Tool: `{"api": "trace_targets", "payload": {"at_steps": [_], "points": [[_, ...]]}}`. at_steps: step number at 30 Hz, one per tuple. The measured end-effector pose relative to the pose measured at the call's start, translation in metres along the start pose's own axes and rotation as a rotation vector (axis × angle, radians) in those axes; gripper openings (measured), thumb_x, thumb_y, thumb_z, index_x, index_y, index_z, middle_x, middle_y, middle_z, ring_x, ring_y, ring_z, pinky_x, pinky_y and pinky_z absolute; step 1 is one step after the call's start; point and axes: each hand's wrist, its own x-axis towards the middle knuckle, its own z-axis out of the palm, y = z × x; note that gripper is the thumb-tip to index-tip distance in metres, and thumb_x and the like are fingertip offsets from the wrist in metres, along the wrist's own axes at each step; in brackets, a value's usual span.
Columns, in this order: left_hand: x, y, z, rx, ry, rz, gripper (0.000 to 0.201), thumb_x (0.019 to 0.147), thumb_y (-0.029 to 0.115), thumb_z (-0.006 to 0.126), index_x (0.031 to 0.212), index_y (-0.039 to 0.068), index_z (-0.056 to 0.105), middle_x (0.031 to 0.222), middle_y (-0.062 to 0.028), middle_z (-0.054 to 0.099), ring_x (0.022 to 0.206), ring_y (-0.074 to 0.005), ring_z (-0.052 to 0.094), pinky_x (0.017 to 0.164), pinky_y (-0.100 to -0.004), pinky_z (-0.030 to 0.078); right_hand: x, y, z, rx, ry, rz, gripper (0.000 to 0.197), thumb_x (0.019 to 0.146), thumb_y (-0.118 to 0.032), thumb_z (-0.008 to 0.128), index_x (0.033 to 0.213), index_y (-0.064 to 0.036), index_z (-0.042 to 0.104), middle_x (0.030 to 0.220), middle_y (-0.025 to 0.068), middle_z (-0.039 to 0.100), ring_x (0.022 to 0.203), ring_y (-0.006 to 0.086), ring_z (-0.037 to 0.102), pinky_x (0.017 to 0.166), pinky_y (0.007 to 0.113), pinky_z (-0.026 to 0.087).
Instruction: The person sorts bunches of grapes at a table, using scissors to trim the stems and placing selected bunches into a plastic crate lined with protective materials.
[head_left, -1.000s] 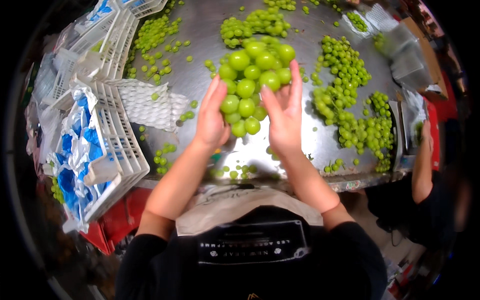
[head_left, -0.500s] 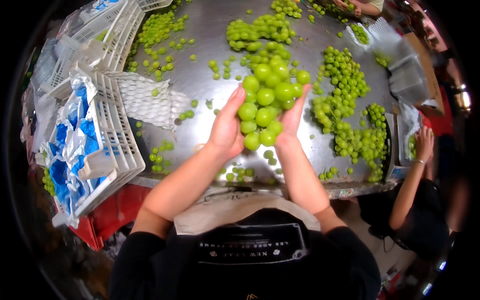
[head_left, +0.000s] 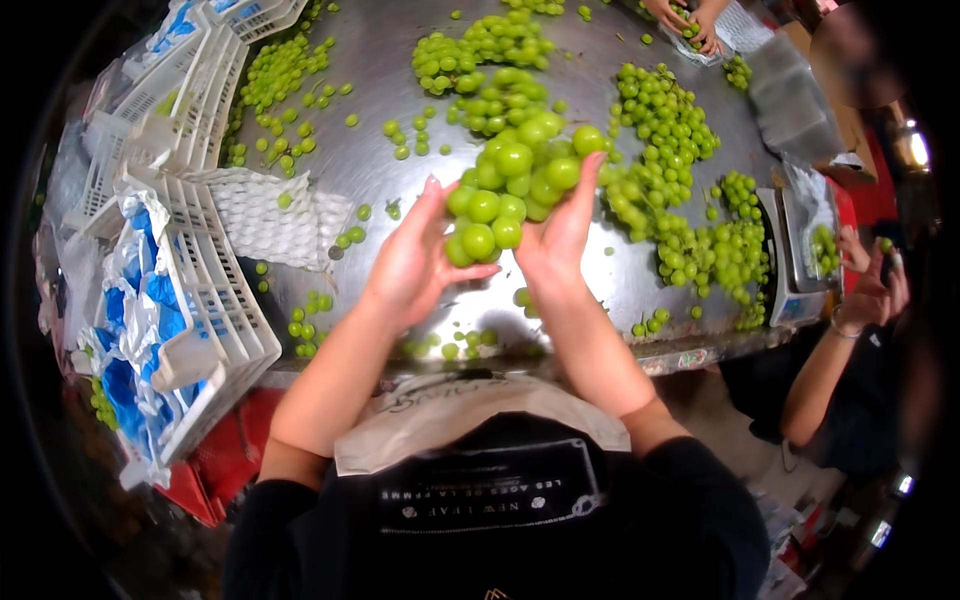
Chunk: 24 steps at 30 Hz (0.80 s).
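Note:
In front of me a bunch of large green grapes (head_left: 505, 185) is held above the metal table. My right hand (head_left: 555, 235) cradles its right side, thumb up along the grapes and the other fingers hidden behind it. On the bunch's left is my left hand (head_left: 410, 260), thumb and fingers spread, with a gap between palm and grapes. One of its fingertips reaches under the lowest grapes; whether it touches them I cannot tell. Just beyond lies another pile of green grapes (head_left: 480, 55).
White plastic crates (head_left: 225, 300) line the left side, beside a white foam net (head_left: 275, 215). More grape bunches (head_left: 665, 130) lie at the right, near a scale (head_left: 795, 250) and clear plastic boxes (head_left: 795, 95). A co-worker's hands (head_left: 870, 285) are at far right, another's (head_left: 690, 20) at the top.
My left hand has loosened and drawn left from the bunch. The bunch has shifted left and up in the view, tilting toward the left. The co-worker at right has lifted a hand from the scale.

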Motion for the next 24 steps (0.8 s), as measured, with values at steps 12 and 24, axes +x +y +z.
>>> {"api": "trace_targets", "payload": {"at_steps": [12, 24], "points": [[0.005, -0.015, 0.019, 1.490, 0.072, 1.216, 0.046, 0.058, 0.024, 0.079, 0.100, 0.013, 0.066, 0.125, -0.0132, 0.048, 0.123, -0.0362, 0.038, 0.098, -0.0483, 0.032, 0.004, -0.024, -0.016, 0.150, 0.032, 0.107, 0.066, 0.084, -0.065, 0.042, 0.114, -0.0061, 0.050, 0.103, 0.0112, 0.057, 0.094, 0.0250, 0.056, 0.082, 0.041, 0.047], [-0.009, -0.018, -0.012, 1.456, 0.062, 1.160, 0.037, 0.068, 0.018, 0.074, 0.098, 0.003, 0.058, 0.118, -0.0153, 0.043, 0.122, -0.0400, 0.036, 0.098, -0.0504, 0.031, 0.003, 0.006, -0.029, 0.300, 0.010, 0.137, 0.054, 0.084, -0.059, 0.050, 0.112, -0.0133, 0.052, 0.097, 0.0026, 0.057, 0.088, 0.0153, 0.054, 0.075, 0.030, 0.047]]}}
